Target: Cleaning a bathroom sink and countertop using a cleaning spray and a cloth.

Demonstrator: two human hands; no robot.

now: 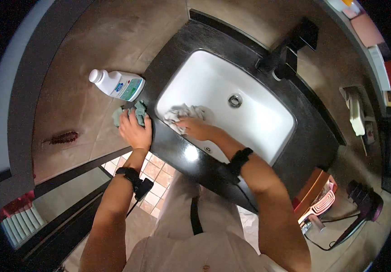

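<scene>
My left hand [135, 130] rests on a crumpled green cloth [140, 110] at the left edge of the dark counter [170, 141], its fingers over the fabric. In my right hand [195, 128] is a bunched whitish cloth [185, 114], pressed against the near left rim and inner wall of the white sink [256, 119]. The sink's metal drain [235, 100] lies beyond that hand. A white plastic bottle [120, 85] with a white cap and a green and blue label is just beyond my left hand.
A black faucet [285, 64] stands behind the sink. At the right are a brown box [311, 190], a pink hairbrush [321, 204] and a dark hair dryer [369, 204] with its cord. A dark red beaded item [63, 137] lies at the left.
</scene>
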